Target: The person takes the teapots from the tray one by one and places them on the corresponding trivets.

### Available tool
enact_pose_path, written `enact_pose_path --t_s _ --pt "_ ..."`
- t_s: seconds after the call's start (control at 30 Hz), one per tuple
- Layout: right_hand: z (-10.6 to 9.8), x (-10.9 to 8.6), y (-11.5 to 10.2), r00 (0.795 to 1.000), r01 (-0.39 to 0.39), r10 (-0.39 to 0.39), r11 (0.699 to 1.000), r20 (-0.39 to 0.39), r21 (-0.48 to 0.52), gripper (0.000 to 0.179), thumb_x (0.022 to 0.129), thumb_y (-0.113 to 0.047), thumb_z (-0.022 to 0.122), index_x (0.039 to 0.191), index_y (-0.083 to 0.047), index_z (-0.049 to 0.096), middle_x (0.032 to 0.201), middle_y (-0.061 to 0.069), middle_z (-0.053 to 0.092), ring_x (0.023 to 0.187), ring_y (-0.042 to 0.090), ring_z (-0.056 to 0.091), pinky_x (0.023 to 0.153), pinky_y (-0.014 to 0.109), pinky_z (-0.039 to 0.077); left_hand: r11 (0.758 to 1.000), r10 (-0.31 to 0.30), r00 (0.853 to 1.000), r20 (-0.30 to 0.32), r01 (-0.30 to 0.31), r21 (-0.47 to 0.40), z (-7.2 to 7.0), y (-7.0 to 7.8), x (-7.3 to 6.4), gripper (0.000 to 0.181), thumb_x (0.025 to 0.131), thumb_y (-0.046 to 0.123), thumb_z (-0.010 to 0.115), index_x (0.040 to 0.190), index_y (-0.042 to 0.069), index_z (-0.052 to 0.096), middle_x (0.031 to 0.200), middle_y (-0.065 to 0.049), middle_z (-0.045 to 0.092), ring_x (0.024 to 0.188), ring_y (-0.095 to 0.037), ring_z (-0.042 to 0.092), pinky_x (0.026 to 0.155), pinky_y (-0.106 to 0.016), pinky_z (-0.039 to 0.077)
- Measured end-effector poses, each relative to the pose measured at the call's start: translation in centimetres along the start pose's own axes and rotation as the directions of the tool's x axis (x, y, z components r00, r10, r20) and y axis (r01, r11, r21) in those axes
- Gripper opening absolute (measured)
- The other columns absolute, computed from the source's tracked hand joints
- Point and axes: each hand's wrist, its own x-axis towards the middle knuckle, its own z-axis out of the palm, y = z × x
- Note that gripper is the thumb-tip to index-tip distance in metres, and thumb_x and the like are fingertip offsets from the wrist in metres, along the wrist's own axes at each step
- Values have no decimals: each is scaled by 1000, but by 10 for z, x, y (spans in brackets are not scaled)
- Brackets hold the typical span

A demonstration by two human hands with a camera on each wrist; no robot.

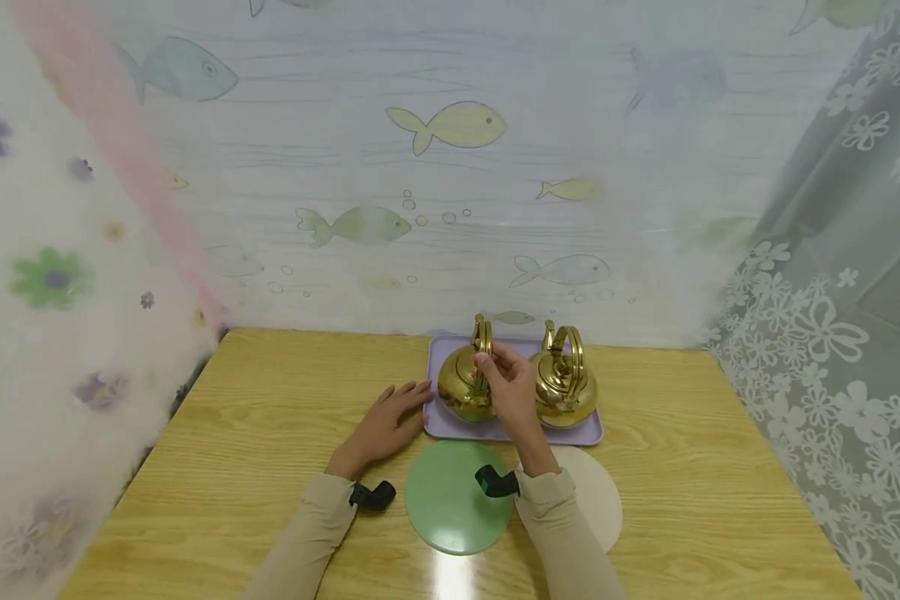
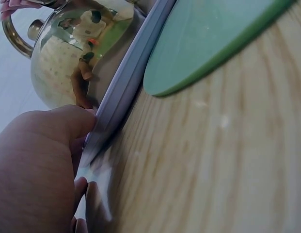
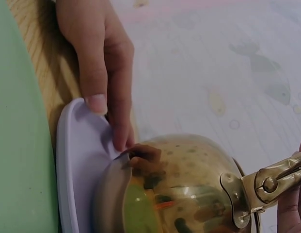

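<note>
Kettles, 2, on 1 tray

Screened-off nook with household tableware

This looks like a small curtained booth; whether in a home or elsewhere cannot be told. Behind the wood-grain surface hangs a pale curtain printed with fish and bubbles. Left of the surface is a white curtain with blurred flowers; right of it, a sheer curtain with white blossoms. Gold kettles, a lilac tray and round placemats on the surface suggest domestic use.
</note>
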Motion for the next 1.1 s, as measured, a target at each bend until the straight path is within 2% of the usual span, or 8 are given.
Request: enact_pose_path --t_s 0.13,0.33,0.6,0.87,0.97,1.1 --pt "1 1 1 1000 27 -27 1000 2 3 33 101 -3 62 124 20 61 102 31 68 79 18 67 75 23 58 1000 -13 1000 11 13 8 -2 1 0 47 104 29 57 147 9 56 159 -6 45 148 -38 38 124 -62 18" --pt "0 1 3 1000 1 -1 1000 2 -18 35 101 -8 63 126 17 61 102 25 70 82 20 67 76 24 58 1000 -15 1000 14 15 13 -3 2 0 48 105 31 56 148 9 55 160 -6 44 149 -38 36 124 -61 18" --pt "-2 2 4 1000 2 -2 1000 11 -15 34 103 -9 61 126 15 63 107 39 64 82 21 66 75 23 57 1000 -15 1000 16 15 11 0 0 1 48 105 32 55 149 11 54 160 -5 42 149 -36 36 125 -60 17" --pt "0 -2 1 999 31 -32 999 -7 -39 25 101 -7 63 116 13 68 98 30 67 79 23 66 72 23 57 1000 -17 1000 26 17 10 0 1 1 49 105 33 55 150 12 53 161 -5 42 149 -36 36 125 -60 16" --pt "1 -5 1 1000 20 -21 999 -15 -45 26 101 -7 63 118 12 68 98 27 69 80 20 66 73 23 57 1000 -16 999 29 16 12 0 1 1 49 105 33 56 150 12 53 161 -5 42 149 -37 35 125 -60 17" --pt "3 -7 1 1000 15 -15 999 -20 -39 30 102 -6 62 122 15 65 101 29 69 80 16 65 74 22 56 1000 -19 999 31 19 14 -1 1 0 49 105 32 55 150 12 53 161 -6 42 149 -36 35 124 -61 17"
